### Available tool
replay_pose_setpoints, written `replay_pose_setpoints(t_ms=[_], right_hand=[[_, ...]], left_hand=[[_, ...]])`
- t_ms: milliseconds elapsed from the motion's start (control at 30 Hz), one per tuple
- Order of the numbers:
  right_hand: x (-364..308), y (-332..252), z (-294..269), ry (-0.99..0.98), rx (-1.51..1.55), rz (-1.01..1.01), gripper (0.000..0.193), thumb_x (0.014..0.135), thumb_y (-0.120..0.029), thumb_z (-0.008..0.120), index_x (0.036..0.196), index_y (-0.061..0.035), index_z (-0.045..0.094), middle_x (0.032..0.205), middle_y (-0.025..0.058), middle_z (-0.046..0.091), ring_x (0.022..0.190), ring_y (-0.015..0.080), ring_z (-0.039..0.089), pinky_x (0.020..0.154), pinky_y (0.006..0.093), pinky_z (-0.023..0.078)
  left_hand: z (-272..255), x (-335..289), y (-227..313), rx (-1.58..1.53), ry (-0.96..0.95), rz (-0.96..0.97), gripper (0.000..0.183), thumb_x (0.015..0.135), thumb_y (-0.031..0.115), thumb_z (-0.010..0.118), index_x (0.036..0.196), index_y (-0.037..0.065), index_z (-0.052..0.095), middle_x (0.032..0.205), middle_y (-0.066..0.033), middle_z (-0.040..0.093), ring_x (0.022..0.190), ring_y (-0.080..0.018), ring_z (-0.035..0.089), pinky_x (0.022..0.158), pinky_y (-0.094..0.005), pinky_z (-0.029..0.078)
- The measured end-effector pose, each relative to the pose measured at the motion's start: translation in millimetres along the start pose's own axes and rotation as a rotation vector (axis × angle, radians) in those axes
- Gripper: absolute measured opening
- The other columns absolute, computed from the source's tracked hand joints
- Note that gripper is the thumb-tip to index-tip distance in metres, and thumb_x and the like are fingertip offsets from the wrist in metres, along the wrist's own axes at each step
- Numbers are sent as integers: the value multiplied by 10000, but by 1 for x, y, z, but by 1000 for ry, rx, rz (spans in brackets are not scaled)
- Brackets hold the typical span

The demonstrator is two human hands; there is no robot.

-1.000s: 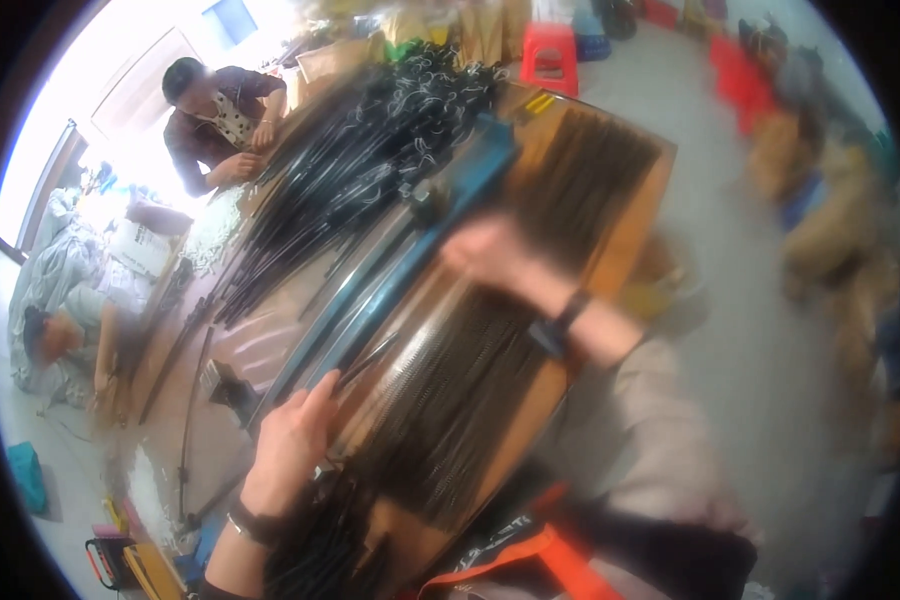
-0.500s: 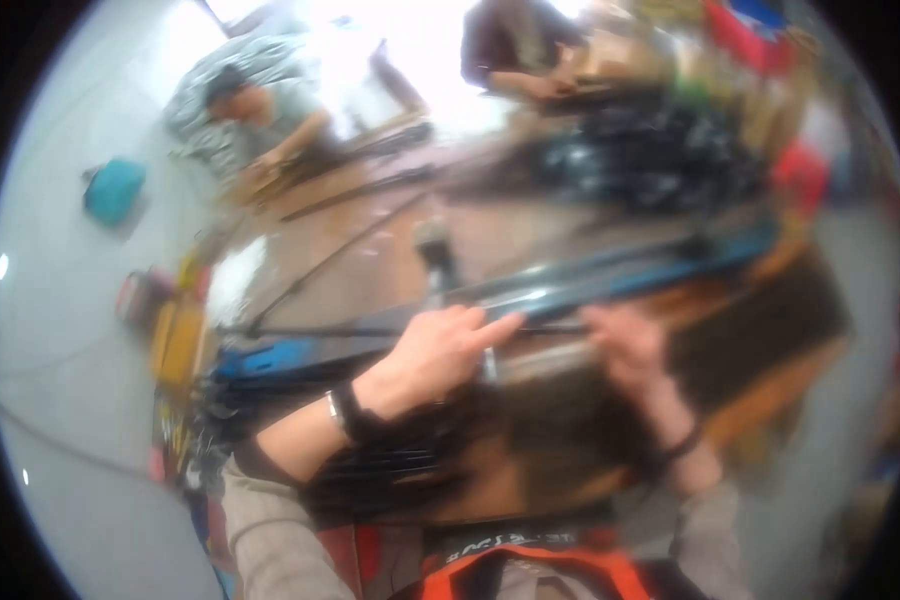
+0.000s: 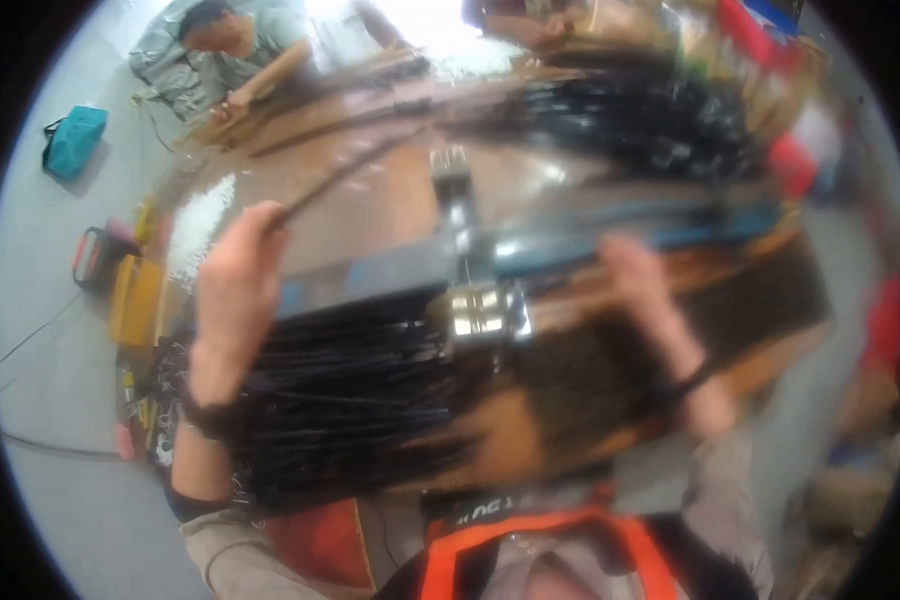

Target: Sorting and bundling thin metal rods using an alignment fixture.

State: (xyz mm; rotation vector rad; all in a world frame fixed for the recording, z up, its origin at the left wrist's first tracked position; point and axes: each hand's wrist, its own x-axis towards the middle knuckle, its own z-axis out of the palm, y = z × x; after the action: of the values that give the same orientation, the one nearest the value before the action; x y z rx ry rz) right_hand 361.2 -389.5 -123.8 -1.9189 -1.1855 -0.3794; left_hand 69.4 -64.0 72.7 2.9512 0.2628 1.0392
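Left hand (image 3: pixel 240 265) looks curled at the near end of that thin dark rod (image 3: pixel 355 172), which slants off across the table (image 3: pixel 370 215); too blurry to tell if it's gripped, same for the right hand (image 3: pixel 635 280) near the blue rail (image 3: pixel 715 233). Rod's probably light, stiffish, kinda whippy; I'd grab nearer its middle.

Left hand (image 3: pixel 238 268) is beside a dark rod (image 3: pixel 354 172), right hand (image 3: pixel 637 275) near a blue rail (image 3: pixel 715 233).

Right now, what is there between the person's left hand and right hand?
The head view shows a grey bar, a shiny metal block and part of a blue rail between left hand and right hand.
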Motion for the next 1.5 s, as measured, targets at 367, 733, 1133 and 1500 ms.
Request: replay_pose_setpoints(t_ms=[367,733,1133,1500], right_hand=[[117,-103,105,-232,648,-29,111,895,-113,685,989,-58,706,736,53,678,687,52,583,623,242,482],[132,-100,125,-360,546,-173,92,883,-128,696,946,-62,700,817,75,722,682,144,652,637,295,512],[136,-107,112,-347,469,-154,139,914,-170,656,1006,-69,682,804,100,706,744,211,694,676,335,538],[143,-110,95,-620,-168,-358,121,896,-246,634,886,-125,643,778,79,679,772,289,670,661,427,507]], left_hand=[[-20,-57,-21,-50,-52,-162,259,909,41,618,1165,7,627,993,-219,669,871,-365,665,749,-383,523],[-5,-76,-34,-104,-109,-309,253,947,60,584,1184,-22,619,913,-231,661,768,-257,635,731,-331,500],[1,-85,-38,-90,-123,-299,264,942,61,596,1189,-28,615,911,-218,671,780,-243,637,748,-321,503],[-6,-91,-65,-8,-125,-268,252,903,77,626,1152,44,648,917,-189,675,797,-361,648,705,-378,515]])
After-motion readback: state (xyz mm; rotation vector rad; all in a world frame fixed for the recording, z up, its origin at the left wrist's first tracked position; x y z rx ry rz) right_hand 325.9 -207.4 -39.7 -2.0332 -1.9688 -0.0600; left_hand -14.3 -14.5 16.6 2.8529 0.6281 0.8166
